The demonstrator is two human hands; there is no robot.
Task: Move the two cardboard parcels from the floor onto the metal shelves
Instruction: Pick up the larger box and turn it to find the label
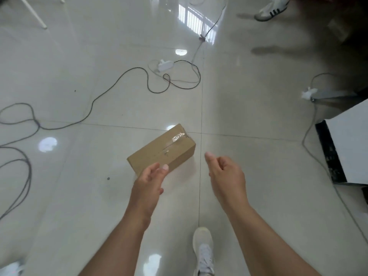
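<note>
One cardboard parcel (161,149) lay on the glossy tiled floor (79,186), close to where four tiles met, its taped seam up and its long side running diagonally. My left hand (148,181) hung over the parcel's near end, fingers loosely spread and holding nothing; whether they touched the cardboard I could not tell. My right hand (226,174) was just beside the parcel's right side, apart from it, fingers curled in, thumb out, empty too. My white shoe (203,250) stood on the tile below my hands. Beyond the parcel a dark cable (111,86) looped across the floor towards a white power strip (164,65), well apart from the box. More grey cable (27,170) coiled at the left edge. At the right edge stood a white board with a black side (350,148), and far off another person's striped sneaker (271,8).
</note>
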